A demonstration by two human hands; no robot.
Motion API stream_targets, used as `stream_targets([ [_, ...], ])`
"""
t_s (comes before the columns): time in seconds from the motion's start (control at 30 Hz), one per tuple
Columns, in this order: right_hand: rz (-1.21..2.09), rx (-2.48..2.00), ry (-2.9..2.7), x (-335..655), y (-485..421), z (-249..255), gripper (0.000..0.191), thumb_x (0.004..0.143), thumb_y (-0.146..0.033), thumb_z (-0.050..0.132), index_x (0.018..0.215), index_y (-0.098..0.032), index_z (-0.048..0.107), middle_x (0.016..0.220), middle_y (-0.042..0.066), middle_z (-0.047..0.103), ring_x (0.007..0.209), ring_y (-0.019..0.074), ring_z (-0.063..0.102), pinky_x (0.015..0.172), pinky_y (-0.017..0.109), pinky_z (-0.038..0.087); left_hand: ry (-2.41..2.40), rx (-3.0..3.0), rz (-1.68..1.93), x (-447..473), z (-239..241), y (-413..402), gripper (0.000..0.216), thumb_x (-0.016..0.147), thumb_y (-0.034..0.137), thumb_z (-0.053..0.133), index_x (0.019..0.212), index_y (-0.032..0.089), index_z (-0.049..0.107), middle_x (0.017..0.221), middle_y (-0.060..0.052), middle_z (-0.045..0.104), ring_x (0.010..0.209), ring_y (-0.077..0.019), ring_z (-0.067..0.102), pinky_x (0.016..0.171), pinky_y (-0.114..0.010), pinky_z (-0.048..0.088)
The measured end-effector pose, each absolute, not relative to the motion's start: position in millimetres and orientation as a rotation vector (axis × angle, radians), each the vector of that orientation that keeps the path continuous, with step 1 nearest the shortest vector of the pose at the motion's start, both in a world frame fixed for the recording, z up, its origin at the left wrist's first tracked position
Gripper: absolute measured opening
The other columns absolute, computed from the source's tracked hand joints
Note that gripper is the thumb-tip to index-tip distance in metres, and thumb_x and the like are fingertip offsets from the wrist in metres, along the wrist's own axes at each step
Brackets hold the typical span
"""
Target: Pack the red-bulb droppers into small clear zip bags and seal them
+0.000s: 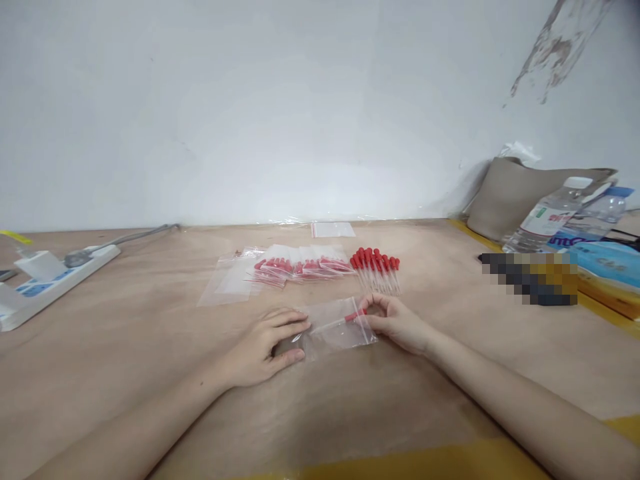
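Note:
A clear zip bag (pixel 330 337) lies on the table between my hands, its zip end to the right. In its mouth is a dropper (pixel 353 316) with a red bulb and a thin clear tube pointing left. My right hand (pixel 397 323) pinches the bulb end between thumb and fingers at the bag's opening. At the bag's left end my left hand (pixel 273 343) rests with fingers stretched and thumb apart, fingertips touching the plastic. Behind the right hand lies a row of loose red-bulbed droppers (pixel 375 261). Left of them, filled bags (pixel 305 263) overlap, red bulbs showing through.
Flat clear bags (pixel 227 283) lie left of the filled ones, and another bag (pixel 333 230) lies near the wall. A power strip (pixel 65 280) with plugs is at left. Bottles (pixel 545 213), a grey-brown bag (pixel 505 193) and a blue packet (pixel 607 263) stand at right, beside a pixelated patch.

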State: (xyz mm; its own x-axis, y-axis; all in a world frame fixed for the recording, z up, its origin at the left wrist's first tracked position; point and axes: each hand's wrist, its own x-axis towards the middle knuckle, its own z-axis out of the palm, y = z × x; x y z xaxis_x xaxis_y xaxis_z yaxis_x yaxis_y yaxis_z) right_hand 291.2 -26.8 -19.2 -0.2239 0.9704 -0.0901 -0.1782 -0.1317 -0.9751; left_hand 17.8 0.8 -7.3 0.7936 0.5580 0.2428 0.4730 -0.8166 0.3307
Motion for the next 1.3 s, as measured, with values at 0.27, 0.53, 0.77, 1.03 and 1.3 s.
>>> stream_targets([
  [0.27,1.548,-1.118,-1.011,291,-26,-17,0.041,0.049,-0.026,0.081,0.071,-0.017,0.047,0.063,-0.001,0.067,0.043,0.0063,0.053,0.041,0.017,0.041,0.789,2.722,0.472,17,-10,1,0.043,0.086,0.040,0.052,0.127,0.027,0.048,0.129,-0.006,0.050,0.120,-0.0242,0.043,0.100,-0.043,0.037],
  [0.53,1.412,-1.108,-1.180,305,-23,-18,0.034,0.049,-0.024,0.080,0.066,-0.016,0.052,0.058,-0.003,0.065,0.043,0.0070,0.053,0.041,0.018,0.041,0.804,2.688,0.482,15,-12,2,0.042,0.086,0.037,0.053,0.127,0.028,0.049,0.132,-0.006,0.048,0.122,-0.0251,0.042,0.100,-0.045,0.037],
  [0.77,1.436,-1.114,-1.608,321,-22,-22,0.015,0.063,-0.028,0.072,0.072,-0.016,0.068,0.069,0.000,0.066,0.060,0.0097,0.059,0.058,0.022,0.046,0.797,2.710,0.457,14,-12,1,0.043,0.087,0.038,0.052,0.128,0.029,0.047,0.133,-0.006,0.046,0.122,-0.0252,0.042,0.100,-0.045,0.037],
  [1.03,1.296,-1.257,-1.710,354,-6,8,0.015,0.062,-0.028,0.070,0.069,-0.016,0.064,0.072,0.001,0.064,0.063,0.0096,0.056,0.060,0.022,0.044,0.712,2.830,0.350,14,-5,-1,0.034,0.092,0.028,0.044,0.124,0.038,0.050,0.137,-0.002,0.041,0.125,-0.0262,0.035,0.100,-0.048,0.034],
  [1.3,0.135,-1.815,-1.784,344,88,18,0.029,0.074,-0.031,0.057,0.096,-0.015,0.067,0.082,0.007,0.063,0.073,0.0171,0.057,0.071,0.028,0.043,0.692,2.872,0.305,13,-6,-2,0.038,0.092,0.026,0.043,0.127,0.041,0.045,0.139,-0.001,0.036,0.125,-0.0273,0.033,0.101,-0.050,0.031],
])
